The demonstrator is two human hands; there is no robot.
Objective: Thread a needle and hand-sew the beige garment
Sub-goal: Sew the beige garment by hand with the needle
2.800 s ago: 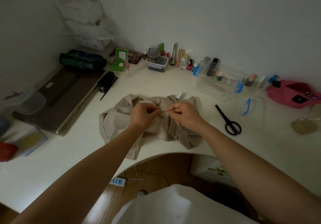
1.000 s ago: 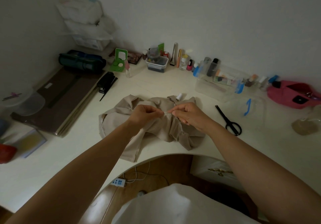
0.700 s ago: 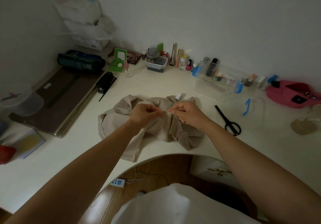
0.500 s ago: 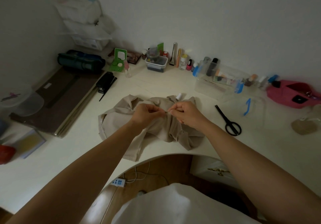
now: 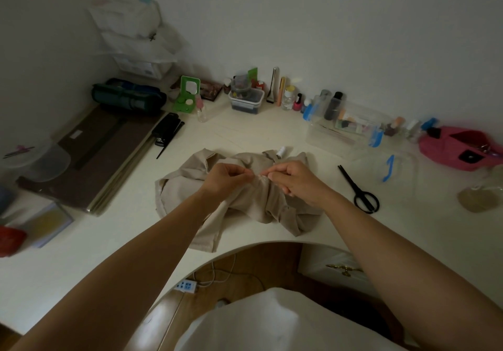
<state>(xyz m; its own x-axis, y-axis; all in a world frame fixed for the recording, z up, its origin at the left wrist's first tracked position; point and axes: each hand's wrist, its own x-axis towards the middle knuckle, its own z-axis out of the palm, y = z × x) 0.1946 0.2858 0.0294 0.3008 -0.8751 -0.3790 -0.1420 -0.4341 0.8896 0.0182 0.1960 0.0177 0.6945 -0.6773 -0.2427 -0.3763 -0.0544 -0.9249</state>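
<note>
The beige garment point(image 5: 250, 203) lay crumpled on the desk point(image 5: 272, 133). Above the garment's middle, the left hand point(image 5: 226, 178) and right hand point(image 5: 294, 180) nearly met, each pinching thumb to fingertips on a fine pale strand point(image 5: 258, 177). Any needle was too small to tell.

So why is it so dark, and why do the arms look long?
Head view: the light is dim, so anything between the left hand and right hand over the beige garment is too tiny to see; the wide-angle lens stretches the arms, and the picture's edges blur.
</note>
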